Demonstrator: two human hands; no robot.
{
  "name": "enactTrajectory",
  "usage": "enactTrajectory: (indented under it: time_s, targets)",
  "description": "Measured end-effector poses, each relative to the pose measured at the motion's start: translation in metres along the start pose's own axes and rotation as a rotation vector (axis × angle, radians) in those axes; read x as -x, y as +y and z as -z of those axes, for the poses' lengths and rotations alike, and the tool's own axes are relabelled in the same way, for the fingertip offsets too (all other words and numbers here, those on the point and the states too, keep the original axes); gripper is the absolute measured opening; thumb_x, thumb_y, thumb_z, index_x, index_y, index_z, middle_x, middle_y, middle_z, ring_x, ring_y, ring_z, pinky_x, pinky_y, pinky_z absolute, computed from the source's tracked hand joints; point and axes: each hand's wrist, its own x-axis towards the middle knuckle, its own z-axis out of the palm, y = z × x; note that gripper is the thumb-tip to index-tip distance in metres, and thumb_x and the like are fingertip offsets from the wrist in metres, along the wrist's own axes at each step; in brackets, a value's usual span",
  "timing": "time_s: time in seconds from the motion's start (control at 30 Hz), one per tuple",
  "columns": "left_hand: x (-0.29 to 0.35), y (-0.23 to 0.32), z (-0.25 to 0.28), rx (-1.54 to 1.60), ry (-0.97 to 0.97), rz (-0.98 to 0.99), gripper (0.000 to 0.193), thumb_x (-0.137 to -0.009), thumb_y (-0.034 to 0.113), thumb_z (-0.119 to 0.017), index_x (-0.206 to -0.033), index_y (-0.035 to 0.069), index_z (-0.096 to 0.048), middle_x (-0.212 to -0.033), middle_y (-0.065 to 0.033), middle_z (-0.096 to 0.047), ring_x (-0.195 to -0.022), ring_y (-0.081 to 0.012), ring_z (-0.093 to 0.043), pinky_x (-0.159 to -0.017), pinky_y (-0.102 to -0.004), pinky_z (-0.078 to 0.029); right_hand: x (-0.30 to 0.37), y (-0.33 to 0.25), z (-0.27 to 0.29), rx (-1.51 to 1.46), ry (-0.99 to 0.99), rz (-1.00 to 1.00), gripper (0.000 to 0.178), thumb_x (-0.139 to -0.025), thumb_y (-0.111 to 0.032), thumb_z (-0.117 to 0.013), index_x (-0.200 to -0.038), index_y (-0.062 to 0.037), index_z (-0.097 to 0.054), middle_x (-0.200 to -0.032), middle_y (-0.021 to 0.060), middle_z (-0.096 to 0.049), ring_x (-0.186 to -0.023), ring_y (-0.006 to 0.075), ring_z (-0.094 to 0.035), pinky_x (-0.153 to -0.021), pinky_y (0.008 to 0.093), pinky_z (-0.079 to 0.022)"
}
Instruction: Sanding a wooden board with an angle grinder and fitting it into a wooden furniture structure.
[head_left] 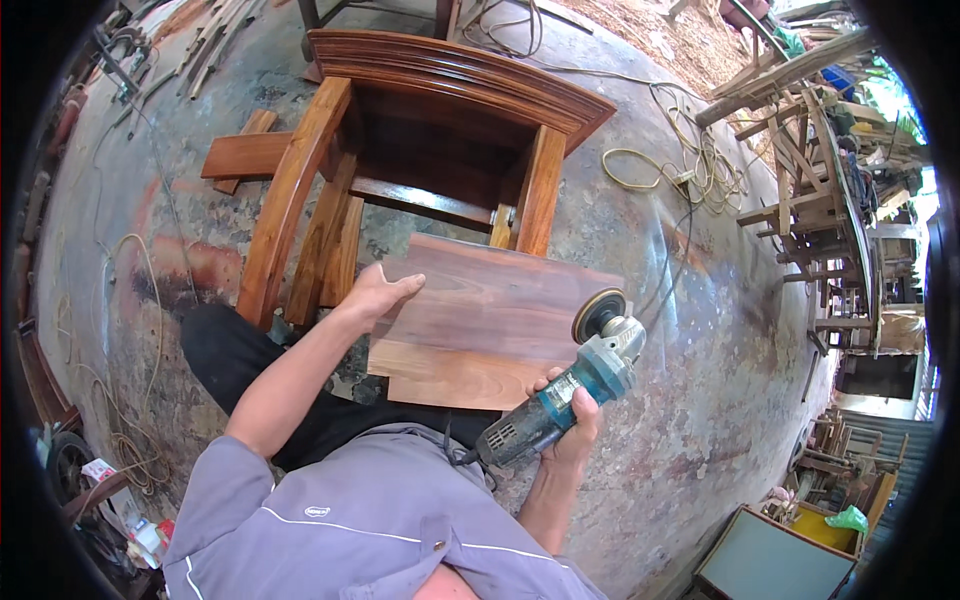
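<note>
- Left hand (385, 297): grips the wooden panel (480, 310) at its left edge, thumb over the upper face; I cannot see most of the other fingers.
- Cabinet (460, 80): located beyond the panel's far edge, front open. Inside it I observe a glossy crosspiece (425, 200); the deeper recess is too dark to inventory.
- Panel: located between the cabinet and the torso (360, 510). I judge the step in hand to be sanding its upper face. I cannot confirm its support.
- Right hand (573, 425): wrapped around the body of the teal angle grinder (605, 365), near the panel's near right corner.
- Disc (590, 312): tilted at the panel's right end; I cannot verify contact. In my judgement, the next move calls for a flatter disc and light, even pressure, with the left hand bracing the panel.
- Box (770, 562): well apart from the panel, to its right and nearer the torso. Interior yellow; a green plastic bag (848, 518) sits at the rim, whether inside I cannot determine.
</note>
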Motion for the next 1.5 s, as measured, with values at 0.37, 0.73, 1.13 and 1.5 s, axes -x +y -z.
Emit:
enactTrajectory:
  time_s: [0.37,0.73,1.13,1.5]
  targets:
    - [0.016,-0.017,0.032,0.334,0.390,-0.248,0.040,-0.095,0.031,-0.073,-0.112,-0.003,-0.062,-0.104,-0.0084,-0.067,-0.093,-0.0142,-0.060,-0.083,-0.0307,-0.050,0.014,-0.024,-0.034,0.252,-0.214,-0.018,0.063,-0.085,-0.032,-0.069,-0.132,0.0039,-0.046,-0.099,0.0203,-0.065,-0.083,0.0314,-0.071,-0.072,0.0396,-0.061]
    - [0.048,0.044,0.079,0.136,0.567,-0.933,0.033,-0.100,0.031,-0.066,-0.111,0.001,-0.056,-0.100,-0.0064,-0.063,-0.092,-0.0137,-0.058,-0.083,-0.0301,-0.048,0.032,-0.048,-0.125,0.376,-0.462,-0.001,0.073,-0.083,-0.050,-0.076,-0.121,0.0081,-0.057,-0.091,0.0162,-0.067,-0.077,0.0231,-0.070,-0.067,0.0337,-0.057]
    - [0.054,0.051,0.069,0.125,0.572,-1.047,0.030,-0.098,0.031,-0.068,-0.105,0.004,-0.057,-0.091,-0.0025,-0.060,-0.084,-0.0122,-0.053,-0.077,-0.0286,-0.046,0.017,-0.017,-0.184,0.577,-0.650,0.003,0.054,-0.091,-0.042,-0.065,-0.115,0.0067,-0.059,-0.088,0.0144,-0.068,-0.077,0.0224,-0.069,-0.069,0.0339,-0.056]
    - [0.039,0.042,0.070,0.151,0.487,-1.094,0.026,-0.100,0.027,-0.067,-0.105,0.004,-0.055,-0.089,-0.0025,-0.060,-0.083,-0.0108,-0.055,-0.074,-0.0281,-0.047,0.023,0.003,-0.224,0.729,-0.734,-0.115,0.046,-0.092,-0.038,-0.072,-0.115,0.0005,-0.062,-0.093,0.0045,-0.067,-0.084,0.0107,-0.062,-0.075,0.0286,-0.051]
